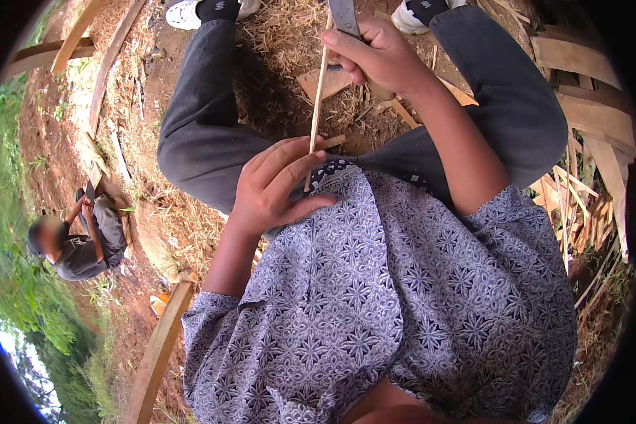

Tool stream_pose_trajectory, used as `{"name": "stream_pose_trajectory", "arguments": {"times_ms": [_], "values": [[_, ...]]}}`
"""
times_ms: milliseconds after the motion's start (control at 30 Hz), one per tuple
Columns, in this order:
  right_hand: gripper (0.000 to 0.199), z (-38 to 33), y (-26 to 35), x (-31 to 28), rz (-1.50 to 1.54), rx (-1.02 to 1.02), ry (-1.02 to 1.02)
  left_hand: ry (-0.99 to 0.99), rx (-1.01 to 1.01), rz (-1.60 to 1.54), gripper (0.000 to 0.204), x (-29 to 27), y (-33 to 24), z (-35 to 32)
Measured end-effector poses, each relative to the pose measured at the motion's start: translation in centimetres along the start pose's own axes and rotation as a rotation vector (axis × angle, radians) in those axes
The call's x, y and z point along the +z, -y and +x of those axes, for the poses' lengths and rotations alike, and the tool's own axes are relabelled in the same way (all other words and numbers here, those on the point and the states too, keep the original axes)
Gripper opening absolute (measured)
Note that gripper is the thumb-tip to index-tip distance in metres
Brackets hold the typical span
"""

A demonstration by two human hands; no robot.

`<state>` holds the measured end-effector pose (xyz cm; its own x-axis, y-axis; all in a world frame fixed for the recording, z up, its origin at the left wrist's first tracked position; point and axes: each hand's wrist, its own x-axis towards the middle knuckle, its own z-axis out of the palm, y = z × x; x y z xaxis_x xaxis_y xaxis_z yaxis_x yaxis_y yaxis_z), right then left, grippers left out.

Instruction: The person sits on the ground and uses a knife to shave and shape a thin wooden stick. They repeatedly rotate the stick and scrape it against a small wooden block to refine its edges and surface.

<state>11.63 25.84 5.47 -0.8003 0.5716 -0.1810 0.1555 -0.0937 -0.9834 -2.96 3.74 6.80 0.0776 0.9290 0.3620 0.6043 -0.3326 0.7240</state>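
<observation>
Ground is flooded with bright daylight, patches bleached | deep shade is thrown between legs | sky burned white | plank bowed by lens | corners blacked out

Reddish-brown bare earth forms the ground, littered with pale wood shavings. A flat offcut lies among them; a long narrow plank stretches across the left side, and split wood pieces heap up at the right.

Right grip curls closed, ahead of the loosely bent left grip.
</observation>
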Motion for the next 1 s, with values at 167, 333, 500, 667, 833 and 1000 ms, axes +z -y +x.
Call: {"name": "stream_pose_trajectory", "arguments": {"times_ms": [167, 333, 500, 667, 833, 1000], "values": [[0.026, -1.4, 0.3, 0.7, -0.132, -0.077, -0.028, -0.233, -0.483, -0.819, 0.041, 3.6, -1.1, -1.8], [0.026, -2.2, 0.3, 1.7, -0.09, 0.031, 0.031, -0.281, -0.798, -1.165, 0.027, 4.8, -0.9, 2.1], [0.025, -2.3, 1.2, 1.0, 0.133, 0.028, 0.067, -0.201, -0.829, -1.439, 0.032, 2.3, -2.3, 2.7], [0.028, -1.0, -1.8, 0.3, 0.154, 0.193, -0.118, -0.249, -0.765, -1.244, 0.033, 2.3, -2.9, 2.6], [0.043, -0.9, -19.0, -1.0, -0.643, 0.315, -0.068, -0.328, -0.755, -1.137, 0.033, 2.5, -2.8, 2.5], [0.04, -1.0, -22.0, -2.3, -0.956, 0.207, -0.284, -0.311, -0.901, -1.102, 0.033, 2.8, -1.4, 2.8]]}}
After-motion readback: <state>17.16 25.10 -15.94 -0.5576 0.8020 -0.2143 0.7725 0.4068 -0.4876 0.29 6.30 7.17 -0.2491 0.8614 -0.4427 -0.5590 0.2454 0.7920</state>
